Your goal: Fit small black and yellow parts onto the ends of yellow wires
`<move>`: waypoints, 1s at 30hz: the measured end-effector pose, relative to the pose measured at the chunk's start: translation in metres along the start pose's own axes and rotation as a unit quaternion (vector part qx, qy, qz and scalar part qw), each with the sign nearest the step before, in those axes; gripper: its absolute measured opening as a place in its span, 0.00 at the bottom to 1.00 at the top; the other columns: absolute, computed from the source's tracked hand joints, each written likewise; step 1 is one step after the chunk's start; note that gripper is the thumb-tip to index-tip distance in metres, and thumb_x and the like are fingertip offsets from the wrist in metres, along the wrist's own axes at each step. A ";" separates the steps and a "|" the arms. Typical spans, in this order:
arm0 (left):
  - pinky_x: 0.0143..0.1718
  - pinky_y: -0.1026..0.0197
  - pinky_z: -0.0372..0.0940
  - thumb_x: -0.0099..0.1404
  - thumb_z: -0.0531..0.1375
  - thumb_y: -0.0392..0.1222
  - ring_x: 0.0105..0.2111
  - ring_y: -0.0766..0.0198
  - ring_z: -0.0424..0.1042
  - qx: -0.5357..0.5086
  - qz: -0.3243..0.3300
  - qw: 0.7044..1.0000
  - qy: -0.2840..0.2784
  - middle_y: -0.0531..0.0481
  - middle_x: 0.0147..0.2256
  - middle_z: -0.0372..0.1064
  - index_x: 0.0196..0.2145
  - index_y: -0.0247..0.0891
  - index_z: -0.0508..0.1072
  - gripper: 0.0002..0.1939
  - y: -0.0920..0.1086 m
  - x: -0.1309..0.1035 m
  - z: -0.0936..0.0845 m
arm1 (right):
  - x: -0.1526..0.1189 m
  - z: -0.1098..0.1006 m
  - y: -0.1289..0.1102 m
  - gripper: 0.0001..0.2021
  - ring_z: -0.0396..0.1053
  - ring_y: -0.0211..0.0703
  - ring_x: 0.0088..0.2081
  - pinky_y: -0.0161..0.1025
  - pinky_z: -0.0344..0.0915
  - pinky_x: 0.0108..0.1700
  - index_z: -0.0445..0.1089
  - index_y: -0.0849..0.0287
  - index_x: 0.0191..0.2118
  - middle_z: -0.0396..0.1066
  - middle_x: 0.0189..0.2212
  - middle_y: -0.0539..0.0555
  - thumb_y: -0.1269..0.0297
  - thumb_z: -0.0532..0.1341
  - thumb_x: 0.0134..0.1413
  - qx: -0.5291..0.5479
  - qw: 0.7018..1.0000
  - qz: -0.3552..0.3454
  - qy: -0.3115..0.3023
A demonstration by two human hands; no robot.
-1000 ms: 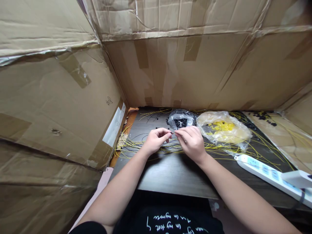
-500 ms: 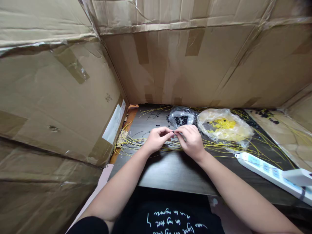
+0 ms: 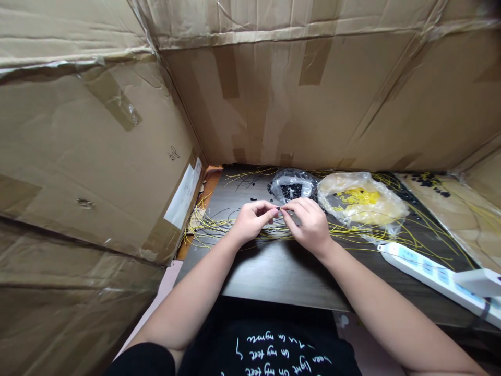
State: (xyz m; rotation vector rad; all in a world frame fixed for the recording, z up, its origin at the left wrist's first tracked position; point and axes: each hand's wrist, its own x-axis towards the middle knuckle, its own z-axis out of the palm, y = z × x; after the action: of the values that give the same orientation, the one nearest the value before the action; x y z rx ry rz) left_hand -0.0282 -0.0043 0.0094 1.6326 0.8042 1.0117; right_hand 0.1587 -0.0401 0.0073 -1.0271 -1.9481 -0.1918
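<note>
My left hand (image 3: pixel 252 221) and my right hand (image 3: pixel 309 224) meet fingertip to fingertip above the table. Between them is a small black piece (image 3: pixel 278 209), pinched by the thumb and fingers of my left hand. The fingers of my right hand are pinched at its right side, on something too small to make out. Yellow and black wires (image 3: pixel 219 225) run across the table beneath both hands. Just behind the hands is a clear bag of black pieces (image 3: pixel 291 191). A larger clear bag holds yellow pieces (image 3: pixel 358 197), to the right.
Cardboard walls (image 3: pixel 274 104) stand behind and at the left of the dark table (image 3: pixel 270 277). A white power strip (image 3: pixel 430 274) with a plug lies at the right. Loose black pieces (image 3: pixel 430 183) lie on cardboard at the back right.
The fingertips of my right hand have drawn slightly away from those of my left hand. The view has shifted a little.
</note>
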 end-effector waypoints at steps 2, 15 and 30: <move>0.31 0.65 0.66 0.61 0.65 0.51 0.27 0.68 0.70 0.003 0.002 1.000 -0.002 0.48 0.28 0.73 0.36 0.31 0.77 0.17 -0.001 0.000 0.000 | 0.000 0.000 0.001 0.04 0.68 0.44 0.39 0.43 0.64 0.44 0.71 0.60 0.40 0.74 0.37 0.56 0.68 0.60 0.61 -0.008 1.000 -0.003 -0.003; 0.29 0.65 0.65 0.61 0.65 0.50 0.26 0.68 0.69 0.027 0.014 0.999 0.030 0.49 0.27 0.73 0.34 0.32 0.78 0.16 -0.004 -0.001 0.005 | -0.002 0.008 -0.003 0.03 0.68 0.44 0.38 0.44 0.65 0.44 0.70 0.59 0.38 0.74 0.36 0.55 0.70 0.59 0.62 0.038 0.999 0.032 0.019; 0.33 0.64 0.66 0.64 0.64 0.44 0.29 0.65 0.73 0.191 0.103 0.975 0.047 0.47 0.31 0.78 0.35 0.36 0.80 0.09 0.001 -0.001 0.000 | 0.006 0.000 -0.002 0.05 0.65 0.37 0.29 0.35 0.63 0.32 0.71 0.59 0.31 0.69 0.28 0.51 0.69 0.60 0.58 0.183 0.971 0.146 -0.041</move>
State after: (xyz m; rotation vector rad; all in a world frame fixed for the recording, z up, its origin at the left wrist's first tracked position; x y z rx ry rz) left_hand -0.0288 -0.0052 0.0103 2.0427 0.9507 1.1356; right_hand 0.1556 -0.0384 0.0124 -1.0664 -1.7890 0.3673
